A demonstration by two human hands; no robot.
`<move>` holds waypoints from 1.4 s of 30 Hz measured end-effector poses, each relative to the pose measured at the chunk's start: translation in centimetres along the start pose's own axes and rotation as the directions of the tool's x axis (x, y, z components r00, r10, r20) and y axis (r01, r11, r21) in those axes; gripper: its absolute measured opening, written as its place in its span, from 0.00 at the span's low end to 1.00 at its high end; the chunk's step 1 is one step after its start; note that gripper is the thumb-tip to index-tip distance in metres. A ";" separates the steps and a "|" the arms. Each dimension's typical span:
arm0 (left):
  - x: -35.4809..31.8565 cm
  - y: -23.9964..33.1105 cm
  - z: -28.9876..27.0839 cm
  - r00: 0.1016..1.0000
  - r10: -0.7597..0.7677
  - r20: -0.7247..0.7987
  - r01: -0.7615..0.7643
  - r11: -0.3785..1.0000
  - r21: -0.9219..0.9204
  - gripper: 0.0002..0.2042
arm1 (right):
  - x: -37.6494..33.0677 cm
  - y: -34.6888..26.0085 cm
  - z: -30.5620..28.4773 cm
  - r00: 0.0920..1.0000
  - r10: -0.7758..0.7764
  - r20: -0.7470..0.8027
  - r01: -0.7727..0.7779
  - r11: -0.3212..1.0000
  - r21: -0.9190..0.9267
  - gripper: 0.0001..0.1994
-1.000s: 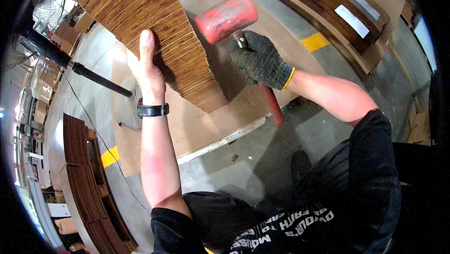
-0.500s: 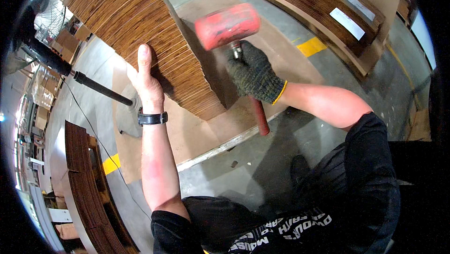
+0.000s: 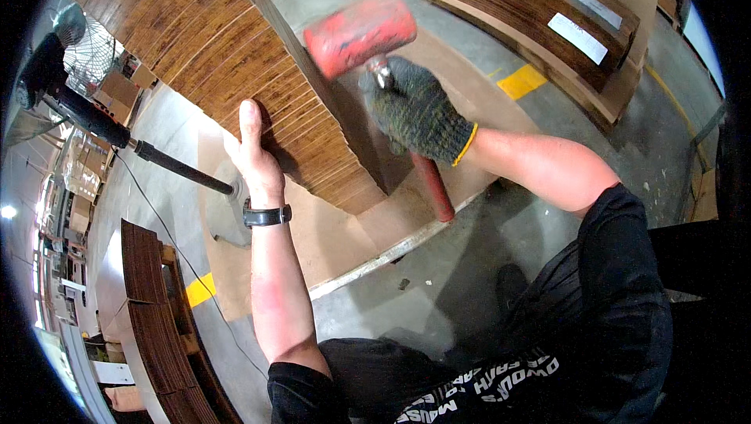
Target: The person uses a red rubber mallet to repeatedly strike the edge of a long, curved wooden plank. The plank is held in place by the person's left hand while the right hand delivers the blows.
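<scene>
The stack (image 3: 211,41) runs lengthwise away, ahead-left of the nearer left hand (image 3: 262,166) — touching it, grip unclear — while the right hand (image 3: 415,107) clasps the mallet (image 3: 361,31).

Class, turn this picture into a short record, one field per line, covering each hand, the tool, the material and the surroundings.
Left hand: bare, thumb against the wood-grain stack; other fingers mostly hidden
Right hand: gloved, closed around the red mallet just below its head
Mallet position: head by the stack's right side; contact unclear
Around stack's base: brown sheet
Upper right: labelled wood-grain boards
Left: black pole
</scene>
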State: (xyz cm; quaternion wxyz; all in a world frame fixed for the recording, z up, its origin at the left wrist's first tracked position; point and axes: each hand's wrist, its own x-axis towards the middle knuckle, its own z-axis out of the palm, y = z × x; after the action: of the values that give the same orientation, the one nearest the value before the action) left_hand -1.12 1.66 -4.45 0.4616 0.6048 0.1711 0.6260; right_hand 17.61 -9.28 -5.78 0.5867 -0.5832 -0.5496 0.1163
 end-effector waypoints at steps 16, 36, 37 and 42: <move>-0.2 0.3 0.0 0.999 -0.024 0.021 0.025 0.999 -0.030 0.28 | 3.6 -2.8 0.3 0.975 -0.178 -0.133 0.188 0.980 0.067 0.08; -0.3 0.3 0.0 0.999 -0.051 -0.001 0.051 0.997 -0.055 0.29 | 6.1 -6.0 -0.6 0.956 -0.219 -0.193 0.222 0.975 -0.005 0.09; -0.3 0.3 0.0 0.999 -0.050 0.012 0.050 0.997 -0.057 0.29 | 6.2 -6.2 -0.6 0.946 -0.254 -0.200 0.245 0.967 -0.068 0.09; -0.4 0.3 0.0 0.999 -0.053 -0.001 0.053 0.998 -0.040 0.30 | 6.6 -6.8 -0.7 0.970 -0.152 -0.192 0.159 0.987 0.023 0.10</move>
State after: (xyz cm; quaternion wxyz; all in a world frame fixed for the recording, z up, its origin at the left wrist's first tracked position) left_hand -1.28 1.23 -4.47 0.4899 0.5901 0.1749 0.6174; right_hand 17.10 -6.53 3.29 0.6547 -0.5355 -0.5329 0.0245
